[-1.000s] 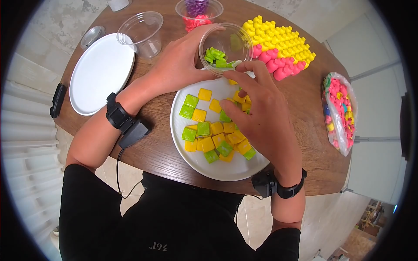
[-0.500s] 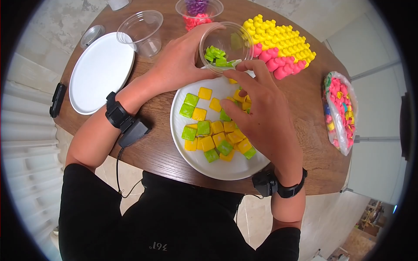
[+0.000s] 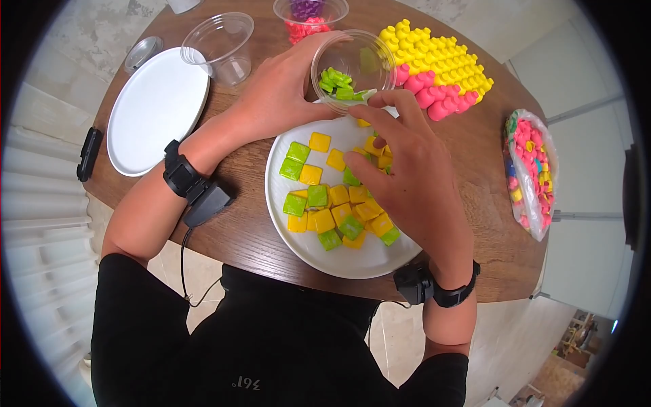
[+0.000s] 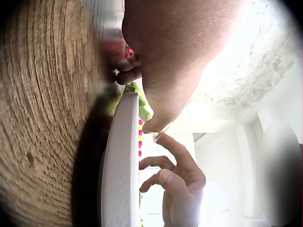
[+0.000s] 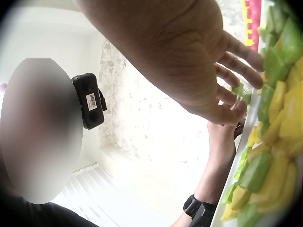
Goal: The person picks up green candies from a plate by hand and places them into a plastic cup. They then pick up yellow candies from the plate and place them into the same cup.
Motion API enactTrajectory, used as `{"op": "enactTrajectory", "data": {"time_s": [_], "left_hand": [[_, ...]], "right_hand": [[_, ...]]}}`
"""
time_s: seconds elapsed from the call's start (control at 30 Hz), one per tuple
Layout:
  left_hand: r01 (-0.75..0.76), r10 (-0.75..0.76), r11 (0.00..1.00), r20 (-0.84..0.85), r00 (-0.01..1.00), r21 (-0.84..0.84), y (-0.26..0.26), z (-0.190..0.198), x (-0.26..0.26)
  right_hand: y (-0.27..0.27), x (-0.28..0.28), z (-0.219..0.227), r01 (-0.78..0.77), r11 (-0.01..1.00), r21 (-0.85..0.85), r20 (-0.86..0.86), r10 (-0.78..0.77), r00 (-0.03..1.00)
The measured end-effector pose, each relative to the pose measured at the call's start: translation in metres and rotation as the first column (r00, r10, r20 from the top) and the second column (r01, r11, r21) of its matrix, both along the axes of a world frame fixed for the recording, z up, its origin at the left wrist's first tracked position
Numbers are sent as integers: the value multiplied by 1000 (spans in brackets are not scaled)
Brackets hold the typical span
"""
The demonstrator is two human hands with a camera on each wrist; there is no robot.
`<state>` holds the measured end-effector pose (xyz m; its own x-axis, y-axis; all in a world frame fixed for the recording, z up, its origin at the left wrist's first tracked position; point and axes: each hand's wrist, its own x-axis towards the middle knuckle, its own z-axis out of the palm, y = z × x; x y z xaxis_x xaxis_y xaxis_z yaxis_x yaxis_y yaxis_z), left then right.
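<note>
My left hand [image 3: 278, 91] grips a clear plastic cup [image 3: 349, 53] from its left side. The cup leans its mouth toward me, and several green wrapped pieces [image 3: 337, 81] lie inside it. The right hand [image 3: 420, 166] hovers over the near white plate [image 3: 288, 245], its index fingertip right at the cup's rim and its thumb apart. Green and yellow squares [image 3: 322, 220] are spread and stacked over that plate. In the right wrist view the right fingers [image 5: 244, 66] hang loosely bent beside the squares, with nothing visible in them.
An oval white plate [image 3: 156, 112] and another clear cup [image 3: 220, 41] stand to the left. Behind my hands is a cup of purple and red pieces [image 3: 306, 27]. Yellow and pink bottle-shaped pieces [image 3: 441, 61] stand in rows at back right, and a filled plastic bag [image 3: 532, 169] lies at the right edge.
Both hands and the cup keep almost the same pose; the whole scene sits slightly higher in the head view. The squares on the plate stay as they were.
</note>
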<state>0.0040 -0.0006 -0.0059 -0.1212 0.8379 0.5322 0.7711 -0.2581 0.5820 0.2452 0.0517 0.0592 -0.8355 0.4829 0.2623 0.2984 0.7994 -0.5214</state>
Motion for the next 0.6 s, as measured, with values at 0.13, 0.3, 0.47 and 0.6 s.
{"op": "enactTrajectory", "data": {"time_s": [0.13, 0.3, 0.47, 0.6], "left_hand": [[4, -4, 1000, 3, 1000, -6, -1, 1, 0], [4, -4, 1000, 9, 1000, -23, -1, 3, 1], [6, -5, 999, -28, 1000, 36, 1, -1, -1], [10, -10, 1000, -7, 1000, 12, 0, 2, 0]], "right_hand": [[0, 0, 0, 0, 1000, 0, -3, 0, 1000], [0, 0, 0, 2, 1000, -10, 4, -2, 1000], [-1, 0, 0, 2, 1000, -3, 5, -2, 1000], [-1, 0, 0, 3, 1000, 1, 13, -3, 1000]]}}
